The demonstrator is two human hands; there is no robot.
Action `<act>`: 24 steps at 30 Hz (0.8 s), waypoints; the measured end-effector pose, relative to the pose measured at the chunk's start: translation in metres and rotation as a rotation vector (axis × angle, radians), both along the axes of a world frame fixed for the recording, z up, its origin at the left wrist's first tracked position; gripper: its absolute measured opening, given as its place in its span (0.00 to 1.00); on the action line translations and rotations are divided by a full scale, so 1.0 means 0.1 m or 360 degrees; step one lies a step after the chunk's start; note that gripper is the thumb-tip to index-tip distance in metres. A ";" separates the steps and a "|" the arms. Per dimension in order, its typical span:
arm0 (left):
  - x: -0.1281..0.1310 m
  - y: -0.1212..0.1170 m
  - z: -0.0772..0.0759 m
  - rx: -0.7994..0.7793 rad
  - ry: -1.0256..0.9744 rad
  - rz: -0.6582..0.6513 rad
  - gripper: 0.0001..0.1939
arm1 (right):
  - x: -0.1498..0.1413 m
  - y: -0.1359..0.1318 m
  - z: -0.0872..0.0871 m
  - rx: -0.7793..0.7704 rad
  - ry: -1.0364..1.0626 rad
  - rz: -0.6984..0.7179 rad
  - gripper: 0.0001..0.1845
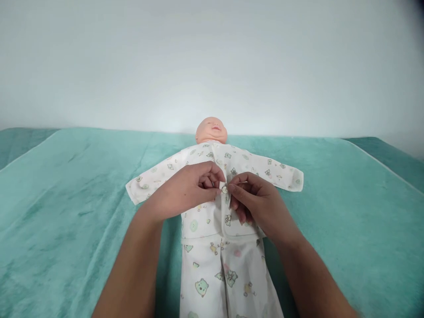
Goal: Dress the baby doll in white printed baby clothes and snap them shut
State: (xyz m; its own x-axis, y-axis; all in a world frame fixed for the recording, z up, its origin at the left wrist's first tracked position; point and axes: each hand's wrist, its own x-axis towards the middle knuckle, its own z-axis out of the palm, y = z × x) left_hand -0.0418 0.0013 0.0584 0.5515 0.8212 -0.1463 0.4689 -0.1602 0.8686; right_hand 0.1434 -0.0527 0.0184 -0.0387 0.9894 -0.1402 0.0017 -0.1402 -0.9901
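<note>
A baby doll (pixel 212 129) lies on its back, its head toward the wall. It wears a white long-sleeved baby jacket (pixel 202 225) and matching trousers (pixel 202 269), both printed with small bears. At the middle of the jacket front, my left hand (pixel 195 187) pinches the fabric edge just left of a round button (pixel 225 189). My right hand (pixel 251 196) is closed on the other side, thumb and forefinger at the button's right rim. The button shows between my fingertips. Both jacket sleeves stretch out sideways. The trouser legs' lower ends are out of view.
A teal plush blanket (pixel 82 212) with a pale edge spreads under the doll. Darker teal cloth (pixel 391 154) shows at the far right and far left. Behind it rises a plain white wall (pixel 212 57).
</note>
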 end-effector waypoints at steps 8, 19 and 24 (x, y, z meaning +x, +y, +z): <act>-0.02 -0.02 0.09 -0.0022 0.0097 -0.0076 0.10 | 0.03 -0.01 0.05 0.0002 0.0025 0.0051 0.15; -0.10 -0.02 0.10 -0.0037 -0.0020 -0.0045 0.09 | 0.10 0.05 -0.08 0.0206 -0.0436 -0.0621 0.19; -0.12 -0.02 0.08 0.0060 -0.0041 0.0081 0.10 | 0.09 0.08 -0.15 0.0300 -0.0644 -0.0751 0.15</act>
